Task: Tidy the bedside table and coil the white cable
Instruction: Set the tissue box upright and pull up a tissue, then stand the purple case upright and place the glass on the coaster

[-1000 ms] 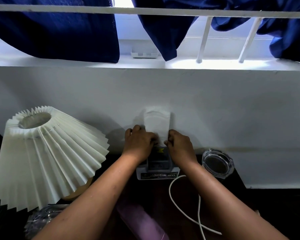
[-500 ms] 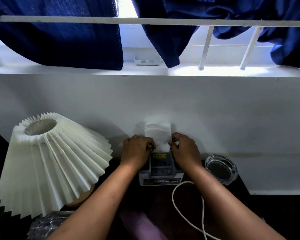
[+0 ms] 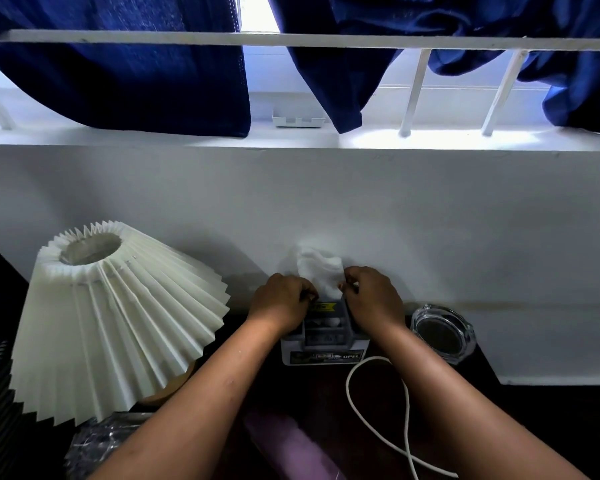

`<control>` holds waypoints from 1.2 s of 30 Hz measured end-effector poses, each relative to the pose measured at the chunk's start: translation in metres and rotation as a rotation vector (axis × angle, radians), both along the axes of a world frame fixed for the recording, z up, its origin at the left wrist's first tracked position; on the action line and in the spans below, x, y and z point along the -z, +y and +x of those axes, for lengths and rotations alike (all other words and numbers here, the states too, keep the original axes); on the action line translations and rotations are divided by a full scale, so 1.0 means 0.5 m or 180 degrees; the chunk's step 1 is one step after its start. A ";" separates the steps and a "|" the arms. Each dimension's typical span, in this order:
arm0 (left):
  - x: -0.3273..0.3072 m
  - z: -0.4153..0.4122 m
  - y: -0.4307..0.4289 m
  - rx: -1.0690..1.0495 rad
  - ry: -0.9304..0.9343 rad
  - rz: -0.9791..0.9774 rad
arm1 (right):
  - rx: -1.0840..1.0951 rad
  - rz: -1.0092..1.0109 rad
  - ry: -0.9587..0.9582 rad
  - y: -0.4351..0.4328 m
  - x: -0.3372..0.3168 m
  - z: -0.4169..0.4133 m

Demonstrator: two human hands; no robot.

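A white tissue (image 3: 321,271) sticks up from a grey tissue box (image 3: 323,344) standing against the wall on the dark bedside table (image 3: 312,393). My left hand (image 3: 281,303) and my right hand (image 3: 371,299) pinch the tissue's lower corners from either side, just above the box's top. A white cable (image 3: 378,403) lies in a loose crossed loop on the table in front of the box, between my forearms, and runs off the bottom edge.
A pleated white lamp shade (image 3: 115,320) on a wooden base fills the left. A glass ashtray (image 3: 442,332) sits right of the box. A purple object (image 3: 291,445) and crinkled clear plastic (image 3: 97,445) lie near the front. White wall, sill and blue curtains (image 3: 118,64) rise behind.
The tissue has been pressed down and crumpled, standing shorter above the box. Both hands stay at its lower corners. The view has tilted up slightly.
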State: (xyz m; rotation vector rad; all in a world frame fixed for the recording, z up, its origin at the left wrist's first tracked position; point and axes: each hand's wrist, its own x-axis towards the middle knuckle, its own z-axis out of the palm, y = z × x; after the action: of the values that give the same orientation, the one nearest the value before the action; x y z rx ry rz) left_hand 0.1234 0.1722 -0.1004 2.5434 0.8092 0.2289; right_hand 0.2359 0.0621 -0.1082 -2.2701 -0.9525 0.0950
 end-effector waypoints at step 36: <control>0.007 -0.313 -0.244 -0.0792 -0.0661 -0.1267 | -0.0250 -0.0205 0.1086 -0.175 0.003 -0.305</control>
State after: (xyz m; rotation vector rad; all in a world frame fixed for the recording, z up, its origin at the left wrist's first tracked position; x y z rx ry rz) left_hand -0.0333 0.0504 -0.1037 2.0118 0.9782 0.3644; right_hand 0.0836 -0.0251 -0.1099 -2.1799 -0.8641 0.5360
